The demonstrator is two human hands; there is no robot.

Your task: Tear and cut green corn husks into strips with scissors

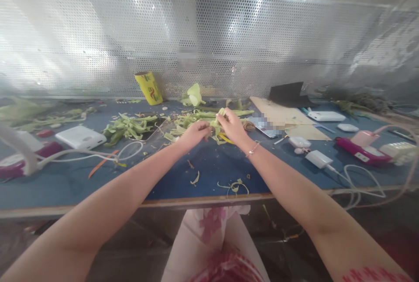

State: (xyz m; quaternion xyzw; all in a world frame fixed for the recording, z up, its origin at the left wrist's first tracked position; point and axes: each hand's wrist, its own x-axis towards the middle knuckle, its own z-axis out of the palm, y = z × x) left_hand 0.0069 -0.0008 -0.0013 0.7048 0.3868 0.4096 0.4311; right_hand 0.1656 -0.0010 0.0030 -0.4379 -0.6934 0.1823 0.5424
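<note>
My right hand (231, 125) is closed on a pale green vegetable piece (216, 125) over the middle of the blue table. Just to its left, my left hand (195, 134) has its fingers pressed together near the same piece; what they hold, if anything, is too small to tell. Behind and around both hands lie loose green stalks and leaves (183, 121). To the left sits a heap of cut green pieces (129, 128). A pale green leafy piece (194, 94) stands up behind the hands.
A yellow tube (149, 87) leans by the perforated metal screen (163, 33). White power banks (80, 137), cables and magenta power strips (362, 151) lie on both sides. Cardboard (281, 114) is right of my hands. Peel scraps (235, 187) lie near the front edge.
</note>
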